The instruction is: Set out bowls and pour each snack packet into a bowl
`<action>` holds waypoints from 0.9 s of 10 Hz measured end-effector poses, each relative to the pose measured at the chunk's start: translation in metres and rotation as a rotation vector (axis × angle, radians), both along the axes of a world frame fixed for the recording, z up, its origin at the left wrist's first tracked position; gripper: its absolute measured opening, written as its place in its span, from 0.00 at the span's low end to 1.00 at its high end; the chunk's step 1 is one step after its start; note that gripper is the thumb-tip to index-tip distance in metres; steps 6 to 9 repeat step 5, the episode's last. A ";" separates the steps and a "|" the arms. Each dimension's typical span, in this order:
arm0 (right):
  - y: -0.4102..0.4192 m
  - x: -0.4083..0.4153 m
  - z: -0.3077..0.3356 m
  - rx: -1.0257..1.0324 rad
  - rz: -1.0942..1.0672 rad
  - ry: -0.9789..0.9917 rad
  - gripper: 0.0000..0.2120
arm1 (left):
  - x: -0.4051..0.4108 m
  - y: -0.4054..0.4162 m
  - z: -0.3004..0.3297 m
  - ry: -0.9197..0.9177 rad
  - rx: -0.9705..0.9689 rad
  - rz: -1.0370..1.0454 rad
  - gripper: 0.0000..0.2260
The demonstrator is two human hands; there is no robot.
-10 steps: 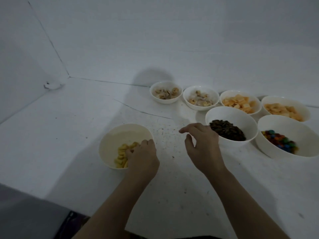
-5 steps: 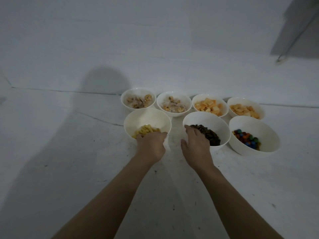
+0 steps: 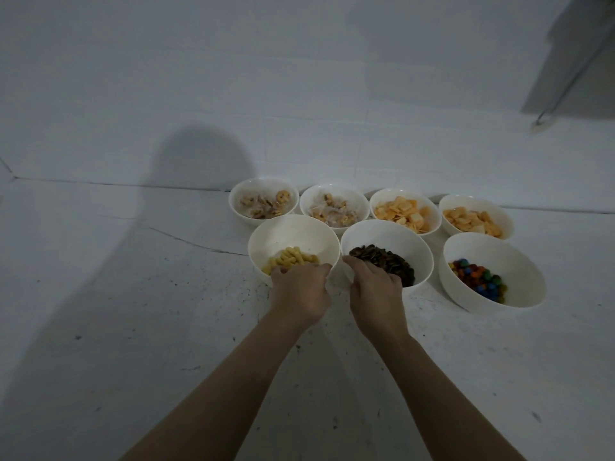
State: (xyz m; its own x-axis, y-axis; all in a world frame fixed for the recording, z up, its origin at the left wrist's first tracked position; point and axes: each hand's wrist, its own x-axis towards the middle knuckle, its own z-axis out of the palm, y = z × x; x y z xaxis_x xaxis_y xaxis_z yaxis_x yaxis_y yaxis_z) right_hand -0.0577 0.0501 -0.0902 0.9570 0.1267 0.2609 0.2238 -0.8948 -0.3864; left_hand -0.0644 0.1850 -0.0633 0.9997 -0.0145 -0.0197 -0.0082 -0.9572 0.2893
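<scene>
Gripping near rims of 2 bowls: left hand [image 3: 299,291] on yellow-snack bowl [image 3: 293,237], right hand [image 3: 376,294] on dark-seed bowl [image 3: 389,234].

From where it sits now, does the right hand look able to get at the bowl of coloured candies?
Probably yes. The right hand grips the near rim of the dark-seed bowl, and the candy bowl stands just to its right with its open top and near side unobstructed. It would have to let go first.

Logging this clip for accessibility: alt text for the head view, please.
Left hand grips the rim of a bowl of yellow puffs; right hand holds the bowl of dark seeds. Five more filled bowls sit around them.
</scene>
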 end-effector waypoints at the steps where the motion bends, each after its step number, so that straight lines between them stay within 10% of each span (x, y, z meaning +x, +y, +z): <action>1: -0.001 0.000 -0.001 -0.001 0.014 -0.007 0.23 | -0.001 -0.001 0.001 -0.003 -0.015 -0.008 0.16; 3: -0.005 0.000 -0.005 0.006 0.050 -0.035 0.22 | -0.004 0.001 -0.007 -0.070 0.002 -0.035 0.18; 5: -0.014 -0.034 -0.005 0.083 0.043 -0.199 0.22 | -0.038 0.007 -0.022 -0.507 -0.202 -0.093 0.17; 9: -0.014 -0.034 -0.005 0.083 0.043 -0.199 0.22 | -0.038 0.007 -0.022 -0.507 -0.202 -0.093 0.17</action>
